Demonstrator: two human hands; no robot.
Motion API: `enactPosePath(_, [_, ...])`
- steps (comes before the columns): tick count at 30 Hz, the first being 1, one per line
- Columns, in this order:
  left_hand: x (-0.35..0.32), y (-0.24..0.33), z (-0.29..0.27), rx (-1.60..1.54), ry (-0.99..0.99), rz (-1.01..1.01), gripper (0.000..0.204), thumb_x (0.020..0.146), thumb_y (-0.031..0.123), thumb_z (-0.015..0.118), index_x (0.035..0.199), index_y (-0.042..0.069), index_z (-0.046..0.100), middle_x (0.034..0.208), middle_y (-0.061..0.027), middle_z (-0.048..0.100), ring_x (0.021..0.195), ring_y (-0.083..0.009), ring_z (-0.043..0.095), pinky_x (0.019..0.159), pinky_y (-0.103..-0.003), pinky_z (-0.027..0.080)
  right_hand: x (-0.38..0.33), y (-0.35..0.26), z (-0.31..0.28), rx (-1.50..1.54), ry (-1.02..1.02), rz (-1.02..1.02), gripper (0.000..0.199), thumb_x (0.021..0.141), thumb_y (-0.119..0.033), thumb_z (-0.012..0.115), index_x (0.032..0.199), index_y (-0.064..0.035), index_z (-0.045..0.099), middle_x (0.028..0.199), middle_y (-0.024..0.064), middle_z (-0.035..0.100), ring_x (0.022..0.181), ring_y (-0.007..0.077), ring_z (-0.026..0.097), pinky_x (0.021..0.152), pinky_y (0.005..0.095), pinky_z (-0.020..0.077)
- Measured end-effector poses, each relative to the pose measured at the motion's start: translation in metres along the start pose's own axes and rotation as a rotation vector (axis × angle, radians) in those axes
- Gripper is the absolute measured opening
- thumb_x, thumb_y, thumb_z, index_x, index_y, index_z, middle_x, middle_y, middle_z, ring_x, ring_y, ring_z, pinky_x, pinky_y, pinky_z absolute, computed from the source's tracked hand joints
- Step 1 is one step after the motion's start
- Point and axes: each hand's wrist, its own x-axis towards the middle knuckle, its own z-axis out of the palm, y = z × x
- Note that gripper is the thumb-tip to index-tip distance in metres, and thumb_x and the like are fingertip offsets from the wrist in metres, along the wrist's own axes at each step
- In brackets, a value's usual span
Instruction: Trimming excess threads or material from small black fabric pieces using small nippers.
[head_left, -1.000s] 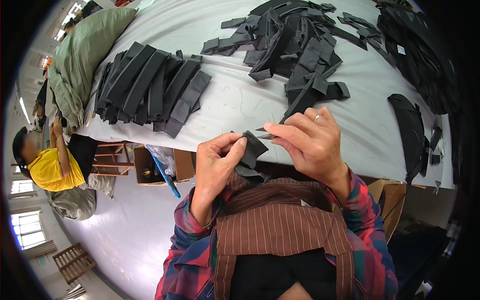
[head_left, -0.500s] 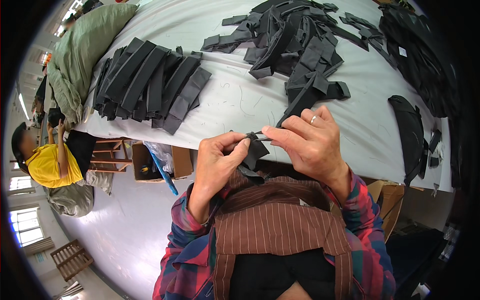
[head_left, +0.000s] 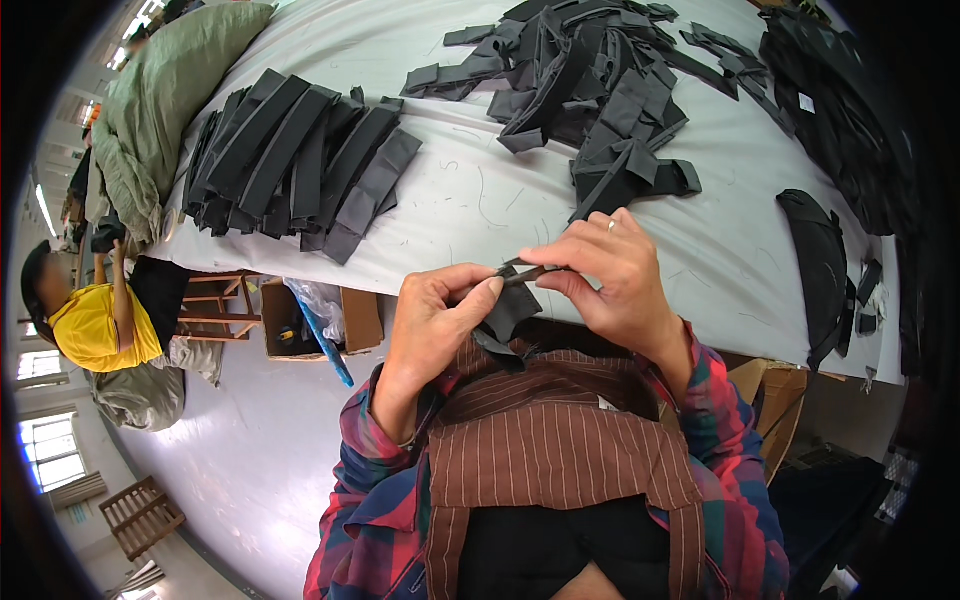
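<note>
Between thumb and fingers my left hand pinches a dark grey fabric strip, whose lower end hangs folded before the apron. My right hand is closed round what look like small thread snips; most of the tool is hidden in the fingers. Two slim dark tips reach from it to the strip's upper edge, next to my left fingertips. Just beyond the hands lies a tangled pile of dark fabric strips. Left of it, a neater row of similar strips rests on the white-covered table.
Black fabric pieces lie along the table's right side, near a curved black piece. A green sack leans at the far left. Below the table's edge stands a cardboard box. A person in yellow works at left.
My right hand has turned slightly, its fingers lifting a little, and the two tips at the strip now stand further apart. My left hand keeps its pinch almost unmoved.
</note>
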Motion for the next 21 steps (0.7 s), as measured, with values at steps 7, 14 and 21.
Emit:
enactPosePath(7, [0.001,-0.007,-0.004,-0.094,0.010,0.019,0.021,0.089,0.012,0.061,0.094,-0.007,0.067,0.071,0.0021,0.061,0.063,-0.0010,0.049,0.054,-0.017,0.037,-0.003,-0.002,-0.005,-0.034,0.008,0.057,0.025,0.069,-0.013,0.074,0.094,-0.0129,0.070,0.067,-0.0011,0.056,0.059,0.0180,0.047,0.058,0.0313,0.0295])
enactPosePath(14, [0.002,-0.006,-0.004,-0.122,-0.005,-0.008,0.020,0.090,0.011,0.061,0.094,-0.007,0.067,0.071,0.0023,0.061,0.063,-0.0010,0.048,0.054,-0.018,0.037,-0.002,-0.004,-0.002,-0.179,0.001,-0.105,0.023,0.068,-0.015,0.073,0.091,-0.0167,0.071,0.066,-0.0040,0.054,0.058,0.0157,0.046,0.057,0.0311,0.0278])
enactPosePath(21, [0.000,-0.006,-0.005,-0.137,-0.001,-0.012,0.020,0.089,0.011,0.061,0.093,-0.007,0.067,0.071,0.0023,0.061,0.063,-0.0009,0.048,0.054,-0.018,0.037,-0.002,-0.007,0.004,-0.298,0.046,-0.167,0.019,0.066,-0.015,0.070,0.085,-0.0184,0.070,0.063,-0.0054,0.048,0.056,0.0149,0.041,0.056,0.0303,0.0275])
